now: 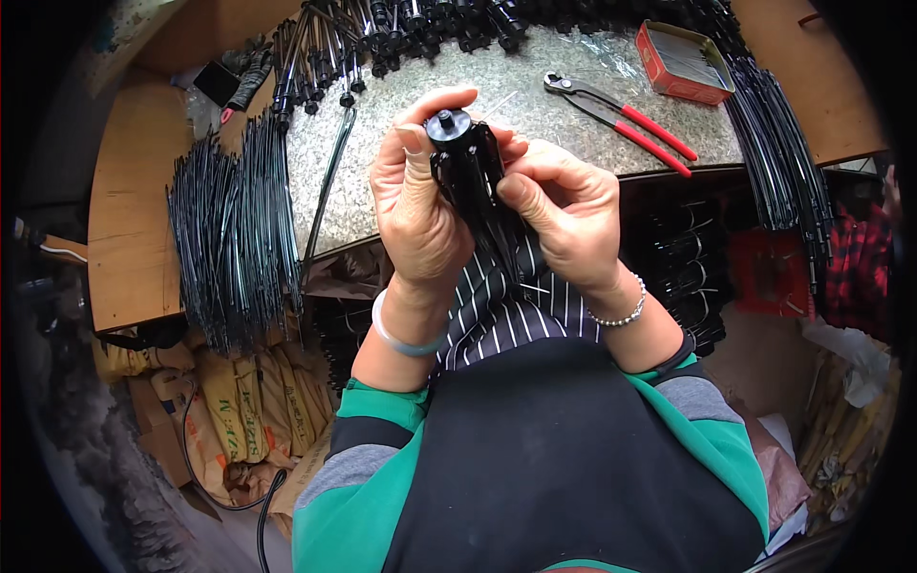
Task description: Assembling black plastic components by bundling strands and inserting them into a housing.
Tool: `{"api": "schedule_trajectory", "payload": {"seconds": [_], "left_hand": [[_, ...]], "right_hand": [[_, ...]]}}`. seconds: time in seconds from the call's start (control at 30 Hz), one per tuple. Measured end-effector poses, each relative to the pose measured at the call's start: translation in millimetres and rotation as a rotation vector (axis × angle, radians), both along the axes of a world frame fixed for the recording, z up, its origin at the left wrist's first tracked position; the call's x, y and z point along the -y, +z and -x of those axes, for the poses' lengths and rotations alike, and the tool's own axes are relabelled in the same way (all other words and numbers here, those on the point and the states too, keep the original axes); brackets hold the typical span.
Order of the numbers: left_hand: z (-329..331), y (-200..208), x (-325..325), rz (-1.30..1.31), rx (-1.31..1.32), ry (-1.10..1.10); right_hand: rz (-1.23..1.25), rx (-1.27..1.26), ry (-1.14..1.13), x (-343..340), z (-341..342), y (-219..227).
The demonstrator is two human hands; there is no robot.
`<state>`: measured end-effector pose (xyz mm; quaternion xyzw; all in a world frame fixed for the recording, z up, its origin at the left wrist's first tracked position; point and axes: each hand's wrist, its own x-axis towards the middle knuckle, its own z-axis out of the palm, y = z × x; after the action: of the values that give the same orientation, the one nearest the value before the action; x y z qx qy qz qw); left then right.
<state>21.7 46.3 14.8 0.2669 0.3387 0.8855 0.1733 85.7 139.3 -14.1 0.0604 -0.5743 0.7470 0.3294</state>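
Observation:
Both hands hold one black plastic hub with thin black ribs (465, 167) in front of my chest, above the edge of the speckled stone worktop (401, 115). My left hand (420, 205) wraps the hub's left side, thumb near its round cap. My right hand (564, 205) pinches the right side with thumb and fingers. The ribs hang down between the palms toward a striped cloth (506, 306) on my lap. A pale bangle circles the left wrist and a bead bracelet the right.
Red-handled pincers (626, 119) and a red box (683, 62) lie on the worktop's far right. Finished black hub pieces (382, 33) line the back. Bundles of black ribs (234, 234) hang at left and another bundle (783, 158) at right. Brown sacks (239, 411) stand on the floor.

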Motion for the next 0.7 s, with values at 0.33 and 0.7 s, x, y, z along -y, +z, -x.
{"api": "schedule_trajectory", "payload": {"seconds": [0.33, 0.7], "left_hand": [[27, -8, 3, -0.271, -0.145, -0.364], [-12, 1, 10, 0.412, -0.222, 0.228]], "right_hand": [[0.167, 0.185, -0.063, 24, 3, -7], [-0.496, 0.144, -0.27, 7, -9, -25]]}}
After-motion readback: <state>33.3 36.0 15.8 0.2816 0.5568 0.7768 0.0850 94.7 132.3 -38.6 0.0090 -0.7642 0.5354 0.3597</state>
